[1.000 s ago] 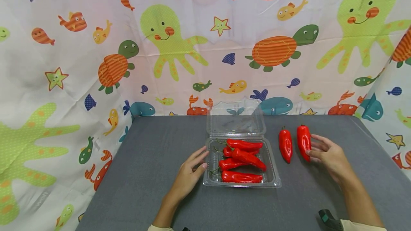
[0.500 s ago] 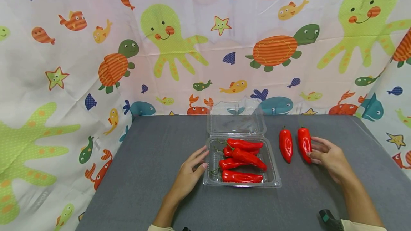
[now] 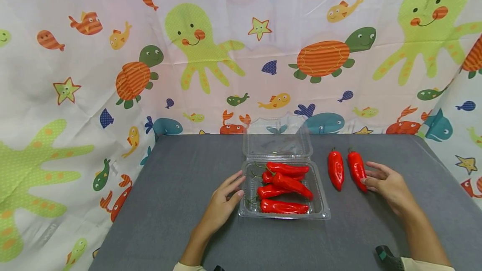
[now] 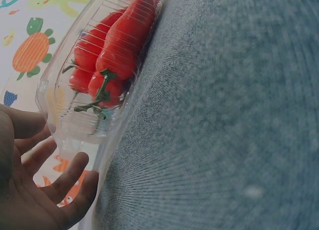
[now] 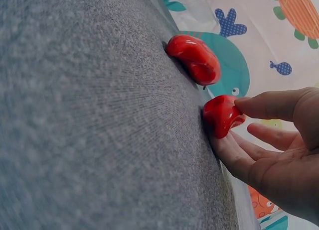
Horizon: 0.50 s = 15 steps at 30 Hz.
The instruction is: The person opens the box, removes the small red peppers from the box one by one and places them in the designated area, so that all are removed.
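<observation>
In the head view, my right hand (image 3: pixel 388 185) is at the lower end of a red pepper (image 3: pixel 356 170) on the table. The right wrist view has my thumb on one side of this pepper (image 5: pixel 221 115) and a finger on the other, pinching it. Just left of it lies a second red pepper (image 3: pixel 335 170), untouched. My left hand (image 3: pixel 222 202) has its fingers spread loosely at the left edge of a clear plastic clamshell box (image 3: pixel 321 210). Inside the box lie several red peppers (image 3: pixel 284 207) with green stems.
The box's clear lid (image 3: pixel 278 145) stands raised at the back. A grey cloth covers the table (image 3: pixel 180 170). Behind and at the sides hangs a curtain (image 3: pixel 226 32) printed with sea animals. A dark strap device (image 3: pixel 388 258) is at my right wrist.
The pepper at my right hand has shifted slightly toward me and turned, its stem end now leaning left. My left hand and the box have stayed in place.
</observation>
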### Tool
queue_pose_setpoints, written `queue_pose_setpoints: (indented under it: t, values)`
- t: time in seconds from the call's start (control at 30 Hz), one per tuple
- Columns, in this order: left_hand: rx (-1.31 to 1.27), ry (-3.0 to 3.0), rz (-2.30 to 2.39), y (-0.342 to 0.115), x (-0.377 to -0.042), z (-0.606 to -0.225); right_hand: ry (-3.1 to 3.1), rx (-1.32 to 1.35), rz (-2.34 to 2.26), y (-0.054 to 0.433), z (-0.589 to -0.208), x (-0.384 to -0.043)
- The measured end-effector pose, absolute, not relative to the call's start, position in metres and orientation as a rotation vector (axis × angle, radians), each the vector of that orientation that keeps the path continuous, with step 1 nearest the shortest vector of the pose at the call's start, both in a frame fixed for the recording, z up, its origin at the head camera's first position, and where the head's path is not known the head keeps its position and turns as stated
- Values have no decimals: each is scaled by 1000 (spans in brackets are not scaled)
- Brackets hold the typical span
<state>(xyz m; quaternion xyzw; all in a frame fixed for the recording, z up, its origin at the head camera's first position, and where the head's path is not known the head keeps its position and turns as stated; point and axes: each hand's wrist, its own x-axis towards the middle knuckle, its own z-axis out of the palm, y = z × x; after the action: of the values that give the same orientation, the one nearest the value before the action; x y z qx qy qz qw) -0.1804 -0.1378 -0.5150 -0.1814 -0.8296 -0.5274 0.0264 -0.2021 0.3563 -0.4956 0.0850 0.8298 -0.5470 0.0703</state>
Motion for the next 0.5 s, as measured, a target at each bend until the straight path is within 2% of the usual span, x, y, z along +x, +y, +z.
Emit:
queue_pose_setpoints:
  t: [0.5]
  values:
    - [-554, -2543, -1658, -137, -180, -514, 2554, 290, -1623, 359, -495, -202]
